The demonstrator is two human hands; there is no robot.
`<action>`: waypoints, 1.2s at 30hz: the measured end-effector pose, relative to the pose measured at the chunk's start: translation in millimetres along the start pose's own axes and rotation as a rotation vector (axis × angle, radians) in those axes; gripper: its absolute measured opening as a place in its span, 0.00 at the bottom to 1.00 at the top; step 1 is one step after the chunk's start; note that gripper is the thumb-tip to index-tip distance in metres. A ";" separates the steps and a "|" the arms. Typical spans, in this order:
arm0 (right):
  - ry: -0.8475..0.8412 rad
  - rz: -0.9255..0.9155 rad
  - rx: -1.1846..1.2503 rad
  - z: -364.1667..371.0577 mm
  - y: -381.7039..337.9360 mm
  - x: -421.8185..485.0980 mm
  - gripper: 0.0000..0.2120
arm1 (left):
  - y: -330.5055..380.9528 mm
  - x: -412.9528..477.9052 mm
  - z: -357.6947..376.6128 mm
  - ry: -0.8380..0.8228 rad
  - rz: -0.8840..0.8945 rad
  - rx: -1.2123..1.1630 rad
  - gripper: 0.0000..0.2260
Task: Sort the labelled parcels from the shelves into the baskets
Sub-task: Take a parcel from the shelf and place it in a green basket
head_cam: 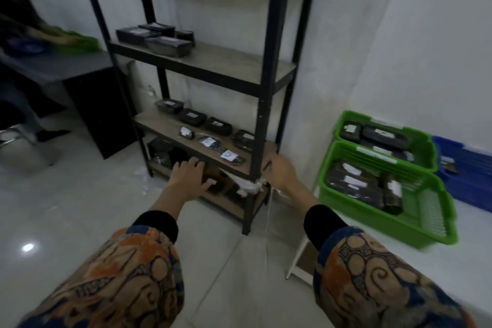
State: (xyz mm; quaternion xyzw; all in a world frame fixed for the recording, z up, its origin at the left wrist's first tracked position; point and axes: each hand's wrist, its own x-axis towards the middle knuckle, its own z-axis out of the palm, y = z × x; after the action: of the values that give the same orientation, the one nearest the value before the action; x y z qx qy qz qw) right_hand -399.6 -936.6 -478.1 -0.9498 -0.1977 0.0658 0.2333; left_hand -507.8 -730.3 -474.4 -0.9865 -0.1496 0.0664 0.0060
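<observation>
Reaching toward the shelf rack [262, 104], my left hand [189, 178] spreads open-fingered below its parcels [229, 156]; my right hand [279, 172] is beside its front post, grip I cannot tell

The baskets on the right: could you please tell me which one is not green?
The blue basket, furthest right; the near basket and far basket left of it are green.

White plastered walls [399, 34] meet in a corner, where a tall black metal shelf rack [271, 61] with wooden boards stands. The floor [66, 208] is pale glossy tile and catches one bright spot of reflected light [28, 247]. At the left a grey tabletop [53, 66] rests on a dark cabinet [101, 109]. A low white stand [300, 255] sits at the right.
</observation>
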 end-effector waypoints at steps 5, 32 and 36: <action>-0.013 0.004 0.009 51.2 -93.0 21.6 0.21 | -109.2 8.6 -0.4 -0.006 -0.010 -0.040 0.26; -0.108 0.208 0.064 180.0 -209.7 234.7 0.19 | -299.6 217.7 29.0 -0.139 0.088 -0.009 0.27; -0.084 0.258 0.103 182.5 -209.6 279.8 0.15 | -306.6 270.8 24.9 -0.152 0.127 -0.024 0.27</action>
State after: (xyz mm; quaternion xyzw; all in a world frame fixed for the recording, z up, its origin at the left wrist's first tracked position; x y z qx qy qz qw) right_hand -256.0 -576.4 -549.9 -0.9506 -0.0797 0.1448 0.2628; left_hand -345.0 -357.5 -524.4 -0.9861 -0.0875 0.1394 -0.0213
